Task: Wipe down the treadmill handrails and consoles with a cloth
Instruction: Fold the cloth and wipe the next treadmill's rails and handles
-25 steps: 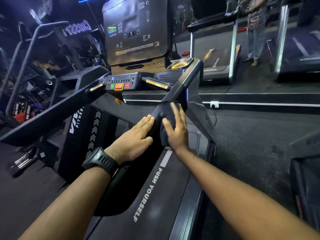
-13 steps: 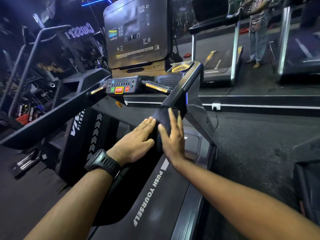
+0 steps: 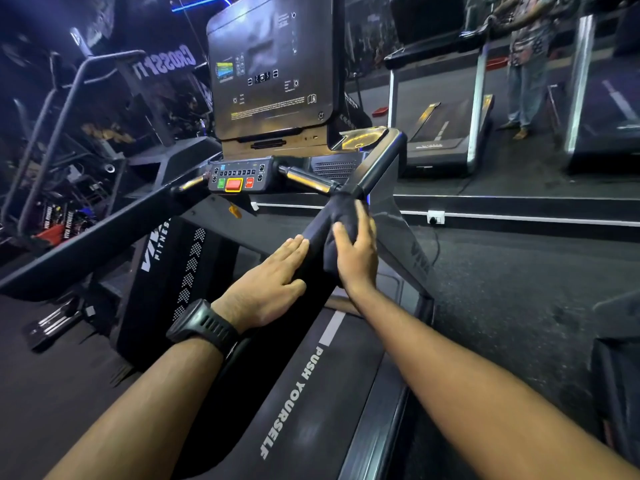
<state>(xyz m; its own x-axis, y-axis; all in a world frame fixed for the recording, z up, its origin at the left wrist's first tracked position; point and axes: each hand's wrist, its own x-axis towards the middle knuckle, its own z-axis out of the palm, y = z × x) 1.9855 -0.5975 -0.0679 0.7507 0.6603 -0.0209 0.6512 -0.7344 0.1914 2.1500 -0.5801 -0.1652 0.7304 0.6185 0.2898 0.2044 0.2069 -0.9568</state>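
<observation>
We see a dim gym under a blue ceiling strip point(image 3: 199, 2). Warm glare sits on the cup tray point(image 3: 360, 138), soft reflections smear the console point(image 3: 270, 64), and edges bow and blur.

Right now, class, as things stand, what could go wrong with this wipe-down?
1. The right hand holds the cloth on the handrail, close below the bar leading to the control panel; a stroke that way could press a button.
2. The bare left hand lies flat on the handrail just below the cloth and may leave smears.

cloth point(image 3: 329, 233) soft dark fabric | handrail point(image 3: 379, 164) smooth semi-gloss | console point(image 3: 270, 71) glossy plastic
</observation>
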